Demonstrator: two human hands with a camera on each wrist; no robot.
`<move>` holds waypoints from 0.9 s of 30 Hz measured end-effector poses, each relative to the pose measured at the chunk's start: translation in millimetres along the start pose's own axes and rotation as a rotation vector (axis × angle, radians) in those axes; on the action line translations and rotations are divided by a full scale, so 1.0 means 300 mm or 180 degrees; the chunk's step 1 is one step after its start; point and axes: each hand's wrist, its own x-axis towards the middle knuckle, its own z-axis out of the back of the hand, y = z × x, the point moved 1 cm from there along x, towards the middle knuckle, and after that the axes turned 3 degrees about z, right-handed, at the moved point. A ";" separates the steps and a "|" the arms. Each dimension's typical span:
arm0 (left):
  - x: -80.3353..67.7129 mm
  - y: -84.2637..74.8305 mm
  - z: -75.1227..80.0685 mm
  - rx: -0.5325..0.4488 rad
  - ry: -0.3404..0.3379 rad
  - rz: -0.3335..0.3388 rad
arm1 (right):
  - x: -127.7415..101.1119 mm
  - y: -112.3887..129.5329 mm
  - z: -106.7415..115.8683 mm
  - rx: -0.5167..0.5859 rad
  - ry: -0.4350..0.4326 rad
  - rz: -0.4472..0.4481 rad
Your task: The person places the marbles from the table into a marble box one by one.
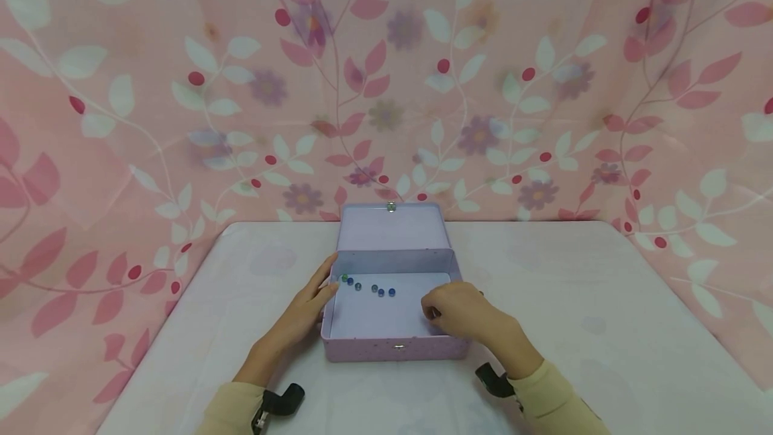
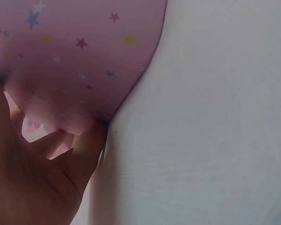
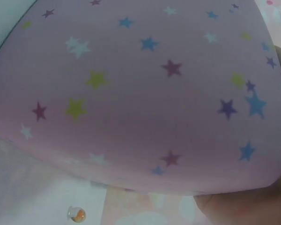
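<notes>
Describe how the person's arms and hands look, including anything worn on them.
The left hand and right hand are bare, without gloves. The left sleeve and right sleeve are pale yellow and look plain. At each cuff sits a dark, bent fitting, one on the left and one on the right. No cables are visible.

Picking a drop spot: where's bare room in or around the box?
Box floor between the marbles and front wall, left of the right hand; also the table left of the left hand. Crowded: box's back-left, marbles; right side, right hand.
</notes>
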 end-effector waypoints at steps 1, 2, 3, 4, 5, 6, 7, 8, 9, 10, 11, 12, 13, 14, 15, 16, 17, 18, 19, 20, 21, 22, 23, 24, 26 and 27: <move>0.001 0.001 0.000 0.0000 0.0004 0.0003 | 0.000 -0.001 -0.001 -0.0022 0.0014 0.0003; 0.002 0.001 0.000 -0.0001 0.0005 0.0007 | 0.000 -0.001 -0.001 -0.0037 0.0024 0.0005; 0.002 0.001 0.000 0.0006 0.0005 0.0004 | 0.000 -0.002 -0.001 -0.0049 0.0034 0.0003; 0.003 0.002 0.001 0.0006 0.0011 0.0003 | 0.000 -0.003 -0.002 -0.0056 0.0044 -0.0003; 0.003 0.002 0.001 0.0003 0.0016 0.0004 | 0.000 -0.004 -0.003 -0.0056 0.0052 -0.0007; 0.004 0.002 0.001 0.0003 0.0017 0.0004 | 0.000 -0.004 -0.002 -0.0053 0.0059 -0.0012; 0.004 0.001 0.001 0.0005 0.0017 0.0002 | 0.000 -0.004 -0.001 -0.0054 0.0063 -0.0016; 0.004 0.000 0.001 0.0004 0.0014 -0.0001 | 0.000 -0.004 0.000 -0.0056 0.0059 -0.0016; 0.005 -0.001 0.001 0.0006 0.0018 -0.0003 | 0.000 -0.004 0.000 -0.0056 0.0053 -0.0015; 0.005 -0.001 0.001 0.0009 0.0018 -0.0005 | 0.000 -0.004 0.002 -0.0050 0.0047 -0.0011; 0.006 -0.002 0.002 0.0016 0.0013 -0.0004 | -0.001 -0.003 0.004 -0.0037 0.0038 -0.0006; 0.006 -0.002 0.002 0.0021 0.0010 -0.0006 | -0.001 -0.003 0.006 -0.0024 0.0033 -0.0004; 0.007 -0.002 0.002 0.0023 0.0007 -0.0007 | -0.001 -0.002 0.007 -0.0015 0.0027 -0.0001; 0.007 -0.002 0.002 0.0029 0.0006 -0.0007 | -0.001 -0.001 0.008 -0.0008 0.0024 -0.0001; 0.007 -0.002 0.002 0.0032 0.0007 -0.0005 | -0.001 -0.001 0.009 0.0000 0.0022 0.0000; 0.008 -0.002 0.002 0.0035 0.0002 -0.0003 | -0.001 -0.001 0.008 0.0008 0.0017 -0.0004; 0.007 -0.002 0.001 0.0034 0.0000 -0.0002 | -0.001 -0.001 0.008 0.0018 0.0015 -0.0011; 0.007 -0.002 0.001 0.0034 -0.0003 0.0002 | -0.001 -0.003 0.006 0.0029 0.0010 -0.0021; 0.006 -0.002 0.000 0.0037 -0.0003 0.0005 | -0.002 -0.004 0.007 0.0064 0.0001 -0.0039; 0.005 -0.002 0.000 0.0036 -0.0004 0.0007 | -0.002 -0.006 0.006 0.0104 -0.0004 -0.0059; 0.005 -0.002 -0.001 0.0034 -0.0004 0.0008 | -0.003 -0.009 0.007 0.0165 -0.0011 -0.0071; 0.004 -0.002 -0.001 0.0036 -0.0006 0.0009 | -0.004 -0.012 0.007 0.0225 -0.0013 -0.0084; 0.003 -0.002 -0.001 0.0034 -0.0008 0.0007 | -0.006 -0.015 0.009 0.0297 -0.0011 -0.0093; 0.003 -0.001 -0.001 0.0028 -0.0010 0.0007 | -0.008 -0.019 0.012 0.0372 -0.0016 -0.0091; 0.002 0.001 0.000 0.0022 -0.0016 0.0011 | -0.011 -0.027 0.016 0.0517 -0.0031 -0.0071; 0.001 0.002 0.001 0.0018 -0.0017 0.0014 | -0.013 -0.031 0.021 0.0591 -0.0044 -0.0059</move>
